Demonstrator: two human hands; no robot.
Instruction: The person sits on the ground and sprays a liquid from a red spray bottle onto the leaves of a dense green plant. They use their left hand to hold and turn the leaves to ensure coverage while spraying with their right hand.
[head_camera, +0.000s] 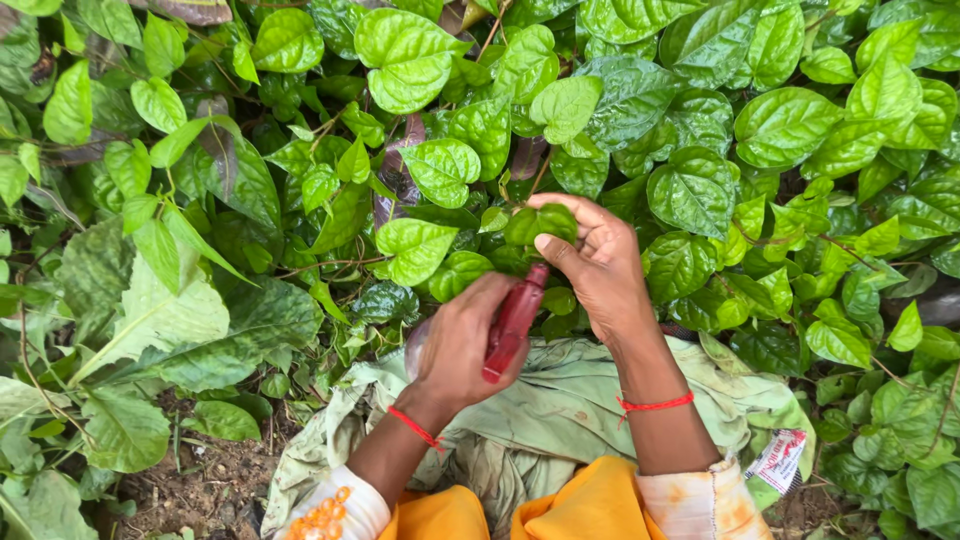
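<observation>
Setting: a dense bank of glossy, heart-shaped green vine leaves is seen from above, with bare soil showing at the lower left.
Cloth: a pale green cloth is spread below the hands, against the lower edge of the foliage; a printed label is seen at its right corner.
Left hand: the left hand is closed around a dark red handled tool, which is gripped in the palm and pointed up toward the other hand.
Right hand: the right hand is curled around a small green leaf, which is pinched between thumb and fingers just above the tool's tip.
Leaf position: the held leaf is found near the middle of the foliage, above the cloth's upper edge.
Wrists: a red thread is worn on each wrist.
Clothing: pale sleeves and orange fabric are seen at the bottom edge.
</observation>
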